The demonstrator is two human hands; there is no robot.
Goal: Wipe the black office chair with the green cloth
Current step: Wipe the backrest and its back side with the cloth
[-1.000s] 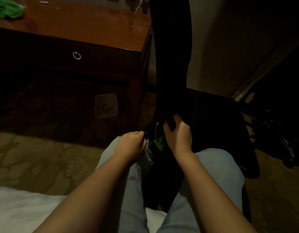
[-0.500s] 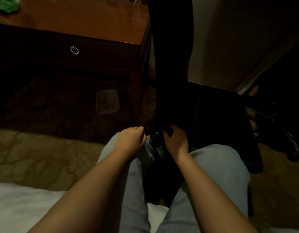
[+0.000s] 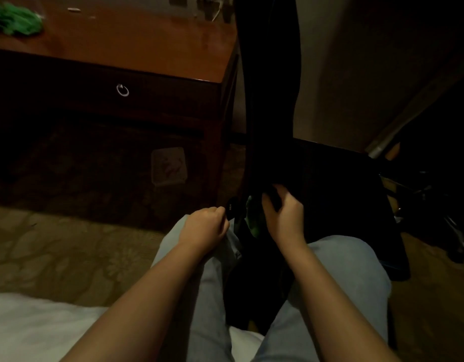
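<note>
Right hand grips green cloth against black chair — left hand curled, hold unclear.

A red-brown wooden surface is seen at the far left. On its far left corner a crumpled green bundle is laid, and a small pale scrap lies near the far edge. Patterned carpet is spread over the floor; a clear square container is set on it beneath the surface, and the black office chair is stood on it to the right. White bedding is seen at the near left.
</note>
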